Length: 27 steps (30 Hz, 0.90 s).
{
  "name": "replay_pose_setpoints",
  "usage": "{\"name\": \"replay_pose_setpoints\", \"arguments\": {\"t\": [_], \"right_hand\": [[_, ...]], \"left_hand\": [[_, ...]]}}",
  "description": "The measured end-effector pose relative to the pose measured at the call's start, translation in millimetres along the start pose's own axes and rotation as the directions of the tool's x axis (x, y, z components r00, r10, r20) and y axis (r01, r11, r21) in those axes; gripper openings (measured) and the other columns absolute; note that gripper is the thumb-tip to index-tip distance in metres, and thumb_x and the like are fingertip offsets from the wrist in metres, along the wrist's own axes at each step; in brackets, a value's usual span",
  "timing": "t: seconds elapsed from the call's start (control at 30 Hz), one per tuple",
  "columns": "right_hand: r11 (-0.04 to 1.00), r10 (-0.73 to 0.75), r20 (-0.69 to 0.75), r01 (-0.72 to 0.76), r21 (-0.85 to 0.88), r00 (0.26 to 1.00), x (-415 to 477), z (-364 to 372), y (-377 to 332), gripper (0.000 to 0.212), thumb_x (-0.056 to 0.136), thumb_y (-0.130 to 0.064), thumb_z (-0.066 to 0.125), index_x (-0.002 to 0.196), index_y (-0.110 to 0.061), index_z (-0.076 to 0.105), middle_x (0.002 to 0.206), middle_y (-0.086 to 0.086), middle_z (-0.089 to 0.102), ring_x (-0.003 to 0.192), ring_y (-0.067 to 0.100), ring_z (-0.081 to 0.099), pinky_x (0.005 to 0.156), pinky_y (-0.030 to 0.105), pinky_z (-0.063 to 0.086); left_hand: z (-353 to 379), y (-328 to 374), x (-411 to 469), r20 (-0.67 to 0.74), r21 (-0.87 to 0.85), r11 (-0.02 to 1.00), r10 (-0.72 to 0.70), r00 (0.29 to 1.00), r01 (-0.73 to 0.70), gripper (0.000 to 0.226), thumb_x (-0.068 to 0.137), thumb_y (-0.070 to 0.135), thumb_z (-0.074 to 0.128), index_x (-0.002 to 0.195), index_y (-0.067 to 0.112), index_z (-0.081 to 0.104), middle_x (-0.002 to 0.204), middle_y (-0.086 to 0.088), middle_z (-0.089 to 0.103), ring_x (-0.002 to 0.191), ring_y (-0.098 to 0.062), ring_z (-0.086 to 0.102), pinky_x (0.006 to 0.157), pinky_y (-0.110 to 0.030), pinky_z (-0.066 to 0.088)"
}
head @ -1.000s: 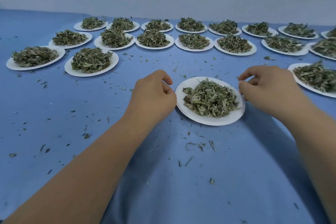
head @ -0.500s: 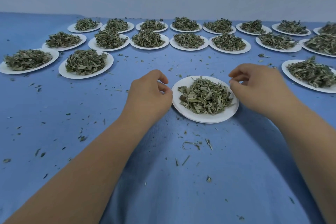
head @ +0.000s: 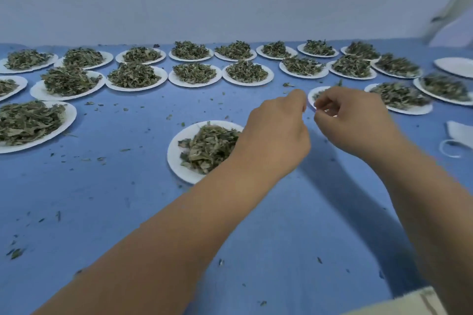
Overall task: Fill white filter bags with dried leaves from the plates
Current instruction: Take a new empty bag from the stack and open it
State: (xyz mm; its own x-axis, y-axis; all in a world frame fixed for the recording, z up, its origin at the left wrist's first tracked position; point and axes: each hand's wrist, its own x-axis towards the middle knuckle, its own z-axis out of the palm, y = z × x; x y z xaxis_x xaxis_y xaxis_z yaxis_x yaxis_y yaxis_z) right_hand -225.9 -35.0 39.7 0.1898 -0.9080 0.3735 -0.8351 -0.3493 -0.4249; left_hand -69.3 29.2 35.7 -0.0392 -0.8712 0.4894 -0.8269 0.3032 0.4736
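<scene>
**Q.** Where is the task's material?

**A.** The dried leaves (head: pixel 207 148) lie heaped on the near plate (head: pixel 174 158), which rests on the blue cloth (head: pixel 128 199). Its right edge is hidden under the left forearm.

**Q.** What has changed within the last second?

**A.** Both hands then flanked this plate at its rim. Now the left hand (head: pixel 276 135) and the right hand (head: pixel 355 120) are lifted clear of it and drawn close together, beyond and to the right of the plate. The view has swung rightward with them.

**Q.** How are the hands held?

**A.** The fingers of each are curled, and the two sets of fingertips are near but apart. It cannot be told whether either hand pinches anything.

**Q.** What does this mean for the task?

**A.** The plate seems placed and full, so filling has probably not begun. A white bag-like object (head: pixel 459 133) with a loop lies at the far right, well apart from the hands. It is probably a filter bag, and fetching one appears to be the step in hand.

**Q.** What surrounds this?

**A.** Rows of filled plates (head: pixel 179 81) stand behind, and another plate (head: pixel 312 96) is partly hidden by the hands. One empty plate (head: pixel 453 66) lies at the right. Leaf crumbs are scattered over the cloth.
</scene>
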Motion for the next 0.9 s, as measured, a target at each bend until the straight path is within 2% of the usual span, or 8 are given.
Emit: {"name": "replay_pose_setpoints", "arguments": {"t": [0.17, 0.27, 0.37, 0.53, 0.67, 0.73, 0.8, 0.9], "right_hand": [[0.951, 0.223, -0.039, -0.227, -0.211, 0.974, -22.2, -33.7, 78.6, 0.016, 0.085, -0.022, 0.060, 0.087, -0.022, 0.076, 0.080, 0.000, 0.069, 0.078, 0.023, 0.061, 0.062, 0.030, 0.044], [0.834, 0.395, -0.022, -0.368, -0.411, 0.919, -33.0, -45.2, 123.5, 0.023, 0.088, -0.023, 0.055, 0.094, -0.014, 0.075, 0.107, 0.009, 0.068, 0.120, 0.033, 0.052, 0.090, 0.041, 0.051], [0.687, 0.545, 0.015, -0.436, -0.581, 0.838, -39.9, -50.7, 157.6, 0.045, 0.099, -0.040, 0.041, 0.125, -0.011, 0.065, 0.147, 0.013, 0.048, 0.150, 0.035, 0.022, 0.114, 0.052, 0.033], [0.581, 0.697, 0.035, -0.535, -0.614, 0.717, -19.6, -61.3, 194.4, 0.064, 0.104, -0.053, 0.026, 0.147, -0.011, 0.047, 0.164, 0.016, 0.026, 0.156, 0.034, 0.005, 0.123, 0.059, 0.006], [0.684, 0.597, 0.020, -0.496, -0.535, 0.802, -11.7, -60.9, 195.6, 0.036, 0.103, -0.033, 0.037, 0.091, -0.008, 0.059, 0.111, 0.014, 0.064, 0.133, 0.036, 0.045, 0.115, 0.052, 0.029], [0.777, 0.498, -0.030, -0.461, -0.428, 0.867, -13.5, -55.9, 176.1, 0.029, 0.096, -0.020, 0.046, 0.069, -0.010, 0.048, 0.075, 0.008, 0.053, 0.100, 0.039, 0.059, 0.076, 0.038, 0.045], [0.866, 0.365, -0.101, -0.378, -0.327, 0.925, -15.6, -49.2, 154.3, 0.021, 0.091, -0.018, 0.051, 0.076, -0.008, 0.061, 0.077, 0.010, 0.061, 0.089, 0.039, 0.061, 0.060, 0.035, 0.043], [0.982, 0.175, -0.243, -0.185, -0.020, 0.954, -15.8, -45.0, 113.2, 0.024, 0.090, -0.019, 0.060, 0.106, -0.016, 0.078, 0.105, -0.004, 0.077, 0.103, 0.015, 0.068, 0.089, 0.028, 0.053]], "left_hand": [[87.6, 61.1, 32.8, 0.184, -0.178, 0.984, 0.007, 0.983, 0.026, 0.014, 0.091, 0.012, 0.053, 0.102, 0.018, 0.059, 0.096, -0.004, 0.066, 0.089, -0.028, 0.062, 0.073, -0.045, 0.053], [126.5, 78.9, 34.4, 0.245, -0.293, 0.950, -0.032, 0.969, 0.105, 0.018, 0.088, 0.009, 0.053, 0.102, 0.015, 0.061, 0.100, -0.006, 0.069, 0.095, -0.030, 0.062, 0.083, -0.044, 0.052], [145.9, 72.2, 38.0, 0.234, -0.317, 0.927, -0.131, 0.963, 0.202, 0.018, 0.087, 0.013, 0.053, 0.102, 0.019, 0.060, 0.092, 0.000, 0.068, 0.090, -0.023, 0.063, 0.076, -0.036, 0.054], [148.5, 63.7, 39.3, 0.244, -0.382, 0.890, -0.163, 0.956, 0.249, 0.016, 0.085, 0.016, 0.050, 0.092, 0.028, 0.059, 0.071, 0.012, 0.063, 0.072, -0.002, 0.058, 0.042, -0.013, 0.041], [150.0, 63.0, 40.0, 0.269, -0.419, 0.866, -0.169, 0.948, 0.273, 0.016, 0.086, 0.017, 0.052, 0.091, 0.031, 0.058, 0.076, 0.015, 0.064, 0.073, 0.000, 0.059, 0.041, -0.014, 0.041], [148.9, 63.0, 41.2, 0.264, -0.429, 0.853, -0.197, 0.944, 0.298, 0.015, 0.087, 0.017, 0.055, 0.092, 0.031, 0.058, 0.077, 0.011, 0.066, 0.072, -0.002, 0.061, 0.051, -0.019, 0.047], [146.9, 63.5, 39.0, 0.230, -0.453, 0.853, -0.169, 0.958, 0.259, 0.023, 0.087, 0.016, 0.058, 0.105, 0.030, 0.057, 0.097, 0.014, 0.067, 0.088, -0.002, 0.063, 0.070, -0.023, 0.050], [138.5, 64.1, 38.8, 0.272, -0.528, 0.816, -0.099, 0.957, 0.234, 0.074, 0.083, 0.020, 0.067, 0.145, 0.039, 0.031, 0.148, 0.020, 0.039, 0.120, 0.000, 0.048, 0.083, -0.014, 0.042]]}}
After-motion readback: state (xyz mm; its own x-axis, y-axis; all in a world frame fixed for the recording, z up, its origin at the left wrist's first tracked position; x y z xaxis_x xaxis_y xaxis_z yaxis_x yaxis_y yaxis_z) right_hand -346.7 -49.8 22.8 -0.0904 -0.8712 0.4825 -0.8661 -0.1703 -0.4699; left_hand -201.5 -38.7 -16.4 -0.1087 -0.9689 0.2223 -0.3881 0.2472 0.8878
